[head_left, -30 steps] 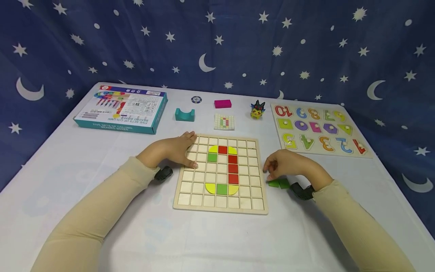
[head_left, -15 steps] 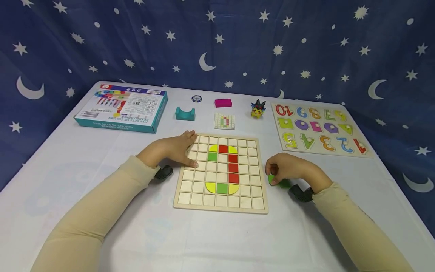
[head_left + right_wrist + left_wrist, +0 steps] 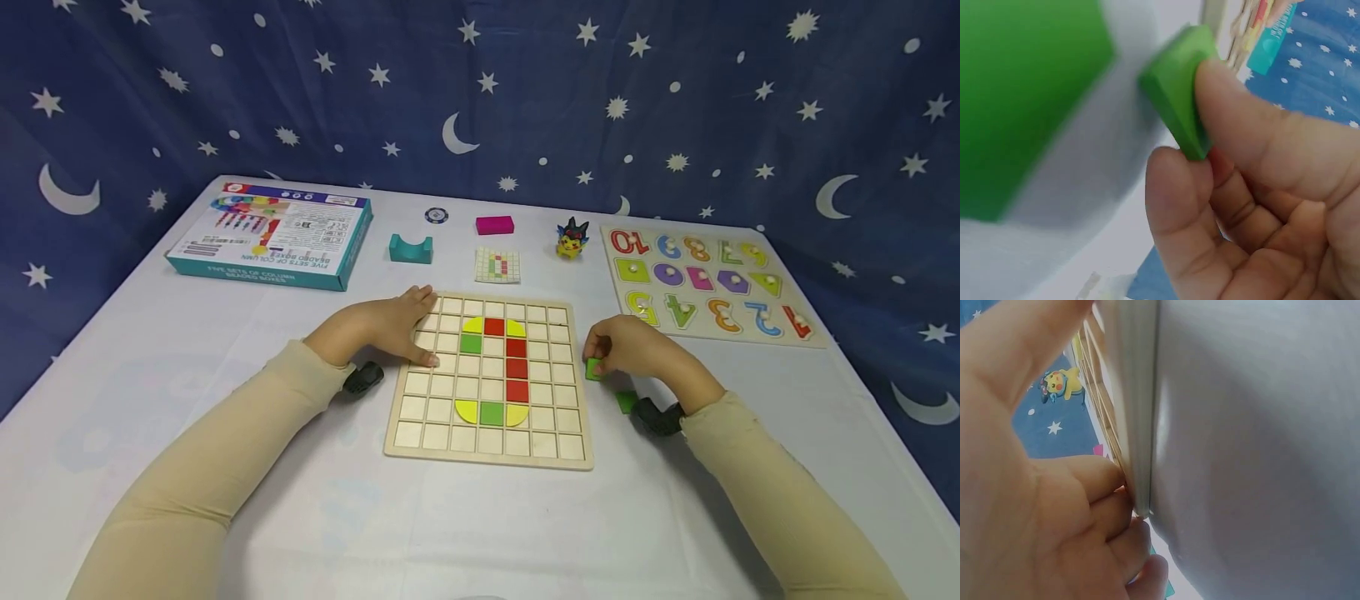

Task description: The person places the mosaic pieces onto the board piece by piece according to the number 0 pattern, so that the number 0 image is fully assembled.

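Far left: teal box [image 3: 273, 237] flat on the white tabletop [image 3: 150, 350], well away from the hands.

Left hand [image 3: 378, 329]: fingers straight and flat, pressing on the left edge of the wooden grid board [image 3: 487, 454]. Same spot as a second ago, holding the board so it will not slide.

Board middle: red, yellow and green tiles [image 3: 491, 367] sitting in the little squares, with many squares bare.

Behind the board: teal arch block [image 3: 410, 248], pink block [image 3: 494, 225], small pattern card [image 3: 497, 266], little yellow toy [image 3: 571, 240].

Right hand [image 3: 637, 354]: thumb and fingers pinched tight on a green tile [image 3: 593, 369], just beside the board's right edge. Was down low on the tabletop a second ago; now up and closer to the board (so the tile is picked up, not placed yet).

Other green tile [image 3: 626, 402]: lying on the tabletop near the right wrist.

Far right: number puzzle [image 3: 708, 283], not touched.
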A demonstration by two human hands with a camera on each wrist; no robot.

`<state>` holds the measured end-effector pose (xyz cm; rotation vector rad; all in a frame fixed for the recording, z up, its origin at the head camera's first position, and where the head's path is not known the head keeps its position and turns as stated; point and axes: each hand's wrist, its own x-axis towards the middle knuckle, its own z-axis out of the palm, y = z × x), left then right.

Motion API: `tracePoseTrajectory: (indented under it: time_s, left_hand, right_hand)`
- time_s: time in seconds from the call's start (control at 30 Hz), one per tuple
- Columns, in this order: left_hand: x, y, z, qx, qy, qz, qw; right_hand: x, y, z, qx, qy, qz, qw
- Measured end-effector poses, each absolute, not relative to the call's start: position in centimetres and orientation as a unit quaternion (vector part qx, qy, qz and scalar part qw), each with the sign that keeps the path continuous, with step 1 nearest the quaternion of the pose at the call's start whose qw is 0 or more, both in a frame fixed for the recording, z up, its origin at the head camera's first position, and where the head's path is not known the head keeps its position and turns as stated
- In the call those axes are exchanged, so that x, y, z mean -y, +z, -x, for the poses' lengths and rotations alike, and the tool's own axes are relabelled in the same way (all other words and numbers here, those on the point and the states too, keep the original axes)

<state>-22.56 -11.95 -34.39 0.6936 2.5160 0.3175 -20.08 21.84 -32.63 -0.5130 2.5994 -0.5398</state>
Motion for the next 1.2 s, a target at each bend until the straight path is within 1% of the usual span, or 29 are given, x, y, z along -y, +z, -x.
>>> tracePoseTrajectory:
  time_s: [0.4, 0.93, 1.2]
  left_hand:
    - [12.0, -34.3, 22.6, -0.926, 0.116, -0.256, 0.252]
    - [11.9, -34.4, 22.6, -0.927, 0.112, -0.257, 0.25]
    - [11.9, -34.3, 22.5, -0.926, 0.117, -0.255, 0.252]
  right_hand:
    - [-20.7, -30.3, 21.3, -0.936, -0.23, 0.181, 0.196]
    - [-12.3, -30.5, 21.8, -0.916, -0.225, 0.24, 0.23]
    - [-8.8, -31.3, 22.2, -0.906, -0.217, 0.262, 0.251]
